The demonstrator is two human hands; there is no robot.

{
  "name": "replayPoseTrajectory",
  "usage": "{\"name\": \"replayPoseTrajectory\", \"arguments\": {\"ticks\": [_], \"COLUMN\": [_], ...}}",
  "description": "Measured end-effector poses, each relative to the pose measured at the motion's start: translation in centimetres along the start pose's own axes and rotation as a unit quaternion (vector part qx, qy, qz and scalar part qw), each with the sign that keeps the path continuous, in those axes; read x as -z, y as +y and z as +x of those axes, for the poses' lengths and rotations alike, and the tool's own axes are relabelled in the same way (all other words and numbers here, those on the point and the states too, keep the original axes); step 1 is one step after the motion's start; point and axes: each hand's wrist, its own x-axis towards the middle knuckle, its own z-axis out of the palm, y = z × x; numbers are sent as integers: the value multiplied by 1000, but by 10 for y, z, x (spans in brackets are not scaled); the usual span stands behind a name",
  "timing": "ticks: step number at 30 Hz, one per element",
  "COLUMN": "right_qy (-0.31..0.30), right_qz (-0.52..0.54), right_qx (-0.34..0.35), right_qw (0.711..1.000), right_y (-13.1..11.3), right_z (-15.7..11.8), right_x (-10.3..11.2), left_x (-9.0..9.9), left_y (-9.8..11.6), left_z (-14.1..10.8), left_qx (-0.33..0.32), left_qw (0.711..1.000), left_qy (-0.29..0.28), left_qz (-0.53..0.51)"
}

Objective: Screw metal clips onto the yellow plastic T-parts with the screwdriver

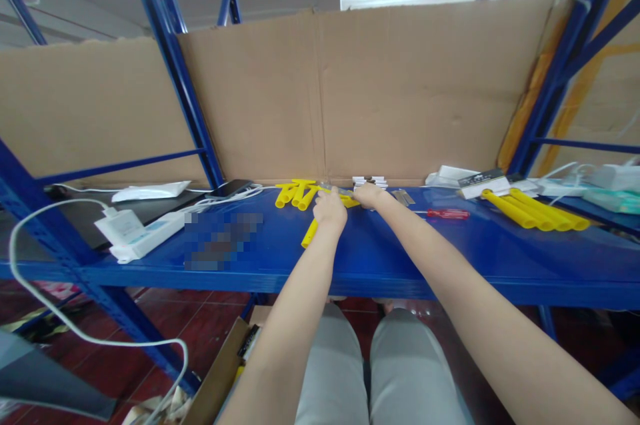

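My left hand point(331, 208) is closed on a yellow T-shaped plastic tool point(309, 234), whose round handle sticks out toward me below the hand. My right hand point(369, 195), closed too, is at the right end of the tool's yellow crosspiece point(350, 201). What its fingers pinch is hidden. A small clear or greyish piece point(326, 185) shows just beyond my left fingers. Left of my hands lie several similar yellow T-shaped tools point(299, 194). Small white-and-black packets point(370, 181) are behind my right hand, and flat metal-looking pieces point(403, 197) lie to its right.
A red-handled screwdriver point(447, 214) lies on the blue shelf point(390, 258). Several yellow tubes point(535, 212) rest farther right beside a black-and-white box point(484, 183). A white power strip point(150, 236) with cables is at left. Cardboard point(400, 92) stands behind, between blue posts point(183, 78).
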Motion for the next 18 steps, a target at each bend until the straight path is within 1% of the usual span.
{"name": "replayPoseTrajectory", "arguments": {"ticks": [2,7,12,18], "right_qy": [-10,-39,-40,-47], "right_qz": [-15,-7,-3,4], "right_qx": [-9,-32,-34,-34], "right_qw": [1000,999,999,998], "right_y": [-2,-8,-11,-8], "right_z": [0,5,7,13], "right_x": [3,9,11,8], "left_x": [0,2,3,3], "left_y": [0,1,0,0], "left_z": [0,-1,-1,0], "left_qx": [3,8,14,18], "left_qw": [1000,1000,1000,1000], "left_qy": [1,-8,-11,-9], "left_qz": [-2,-4,-7,-10]}}
